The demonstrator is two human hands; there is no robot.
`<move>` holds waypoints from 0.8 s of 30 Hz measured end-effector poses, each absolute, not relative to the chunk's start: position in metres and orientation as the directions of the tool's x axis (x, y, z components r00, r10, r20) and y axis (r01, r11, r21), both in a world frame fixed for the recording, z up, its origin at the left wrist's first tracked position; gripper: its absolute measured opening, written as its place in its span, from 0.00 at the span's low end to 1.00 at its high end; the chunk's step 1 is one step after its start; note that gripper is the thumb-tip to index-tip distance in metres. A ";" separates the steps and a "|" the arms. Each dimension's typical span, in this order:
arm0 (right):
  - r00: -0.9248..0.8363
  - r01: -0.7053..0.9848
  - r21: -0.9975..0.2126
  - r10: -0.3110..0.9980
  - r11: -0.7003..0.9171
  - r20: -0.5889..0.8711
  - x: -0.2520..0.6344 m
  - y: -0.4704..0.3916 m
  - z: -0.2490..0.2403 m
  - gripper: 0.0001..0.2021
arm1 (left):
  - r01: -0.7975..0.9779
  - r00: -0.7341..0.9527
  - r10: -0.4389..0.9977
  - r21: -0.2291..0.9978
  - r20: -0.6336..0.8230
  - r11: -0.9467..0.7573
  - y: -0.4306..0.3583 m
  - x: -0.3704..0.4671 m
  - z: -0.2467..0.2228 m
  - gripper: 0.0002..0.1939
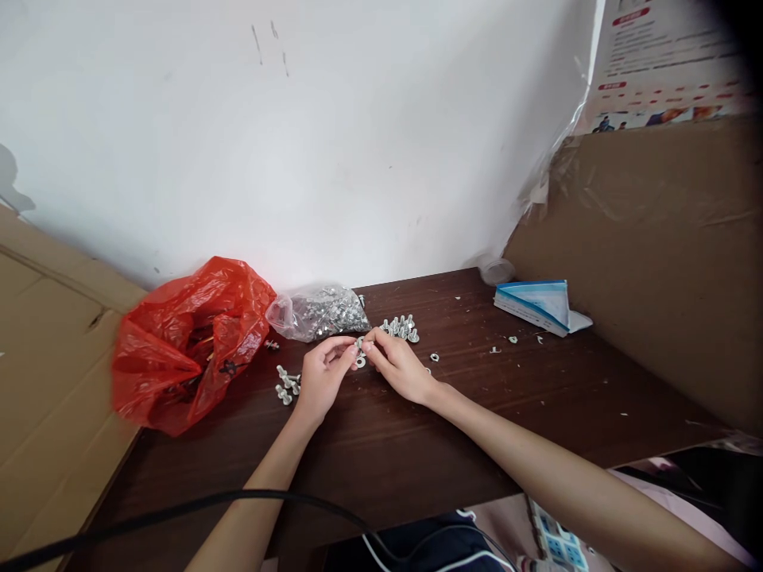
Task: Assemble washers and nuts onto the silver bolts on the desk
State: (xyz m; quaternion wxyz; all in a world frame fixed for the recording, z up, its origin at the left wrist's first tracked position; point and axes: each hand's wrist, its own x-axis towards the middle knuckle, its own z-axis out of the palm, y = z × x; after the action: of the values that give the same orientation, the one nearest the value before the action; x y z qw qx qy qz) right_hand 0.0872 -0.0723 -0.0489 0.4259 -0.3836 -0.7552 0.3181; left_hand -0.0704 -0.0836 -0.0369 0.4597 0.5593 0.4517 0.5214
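My left hand and my right hand meet fingertip to fingertip over the dark wood table. Both are closed in a pinch around small silvery metal hardware, partly hidden by the fingers; whether it is a bolt or a washer I cannot make out. Just below the fingertips lies a flat round washer. Several bolts lie left of my left hand. Behind my right hand a group of bolts stands heads down. A nut or washer rests to the right.
A red plastic bag sits at the left by cardboard. Behind my hands lies a clear bag of hardware. A folded blue-and-white packet lies near the right cardboard. A black cable crosses the foreground.
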 end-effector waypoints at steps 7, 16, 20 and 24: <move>-0.390 0.396 -0.750 0.837 0.530 0.385 0.089 -0.073 -0.051 0.13 | 0.017 0.090 0.976 0.980 0.196 -0.198 -0.083 -0.072 -0.042 0.13; -0.413 0.308 -0.798 0.828 0.519 0.379 0.090 -0.072 -0.051 0.22 | 0.095 0.120 0.945 0.944 0.305 -0.317 -0.085 -0.072 -0.044 0.10; -0.402 0.201 -0.877 0.853 0.437 0.332 0.087 -0.073 -0.049 0.24 | 0.133 0.138 0.925 0.919 0.354 -0.371 -0.085 -0.072 -0.044 0.09; -0.392 0.140 -0.903 0.861 0.405 0.325 0.085 -0.072 -0.049 0.24 | 0.124 0.139 0.928 0.923 0.346 -0.363 -0.084 -0.072 -0.042 0.13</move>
State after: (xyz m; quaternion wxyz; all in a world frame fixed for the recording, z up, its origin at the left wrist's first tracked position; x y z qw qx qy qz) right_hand 0.0852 -0.0722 -0.0493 0.4281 -0.3473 -0.7207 0.4204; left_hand -0.0725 -0.0845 -0.0420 0.3907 0.6458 0.4070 0.5145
